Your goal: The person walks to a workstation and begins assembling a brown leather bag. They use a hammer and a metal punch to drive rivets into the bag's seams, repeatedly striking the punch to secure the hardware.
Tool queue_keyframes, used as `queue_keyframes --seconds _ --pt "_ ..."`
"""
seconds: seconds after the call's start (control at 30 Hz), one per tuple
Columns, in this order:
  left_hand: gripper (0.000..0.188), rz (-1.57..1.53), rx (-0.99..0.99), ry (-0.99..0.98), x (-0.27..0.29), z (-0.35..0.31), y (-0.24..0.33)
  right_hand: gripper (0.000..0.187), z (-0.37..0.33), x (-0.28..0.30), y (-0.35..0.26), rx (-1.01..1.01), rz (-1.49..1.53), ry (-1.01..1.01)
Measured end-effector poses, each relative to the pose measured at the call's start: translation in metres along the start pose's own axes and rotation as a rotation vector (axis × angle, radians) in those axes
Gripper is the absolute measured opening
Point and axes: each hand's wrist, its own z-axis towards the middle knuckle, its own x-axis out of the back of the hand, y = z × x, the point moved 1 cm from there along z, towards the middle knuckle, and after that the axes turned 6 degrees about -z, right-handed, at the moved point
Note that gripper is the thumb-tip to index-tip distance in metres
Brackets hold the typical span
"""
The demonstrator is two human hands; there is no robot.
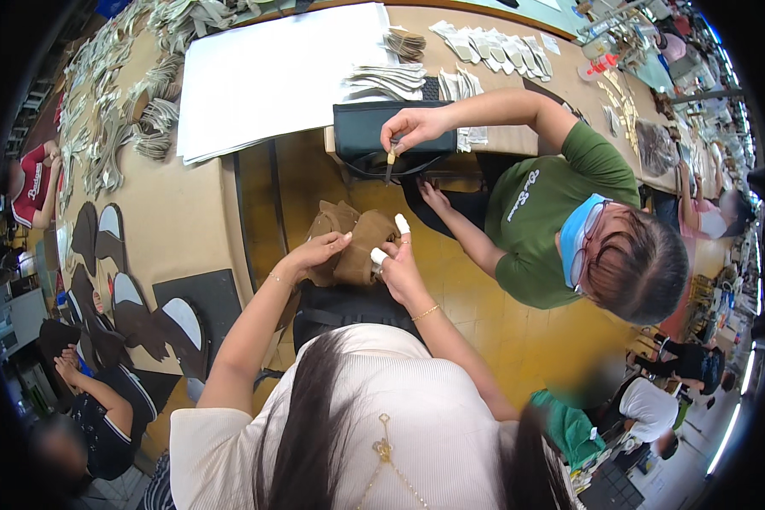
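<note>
My left hand pinches the brown material before my shirt; my right hand touches its edge, whether clamped I cannot tell. White sheets lie on the tan table; the floor is yellow.

The head-worn fisheye looks steeply down from close above both hands.

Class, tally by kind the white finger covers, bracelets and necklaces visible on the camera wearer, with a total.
White finger covers: 2, both on the right hand, beside the brown bundle
Bracelets: 2, one on each wrist
Necklace: 1
Total: 5
</note>
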Motion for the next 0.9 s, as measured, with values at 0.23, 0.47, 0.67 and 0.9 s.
queue_keyframes --seconds 0.23,0.47,0.67,0.9 --pt "0.061 -0.302 0.233 -0.093 0.002 -0.005 0.015 0.091 0.001 -0.003 0.006 -0.036 0.164 -0.056" --pt "0.064 -0.197 0.255 -0.039 0.001 -0.010 0.018 0.060 -0.019 0.040 -0.030 0.227 -0.161 0.309" --pt "0.066 -0.152 0.245 -0.061 0.001 -0.006 0.032 0.029 0.033 0.045 -0.085 0.310 -0.461 0.152" --pt "0.064 -0.035 0.262 -0.059 0.004 -0.005 0.025 0.029 0.030 0.027 -0.077 0.221 -0.239 0.014"
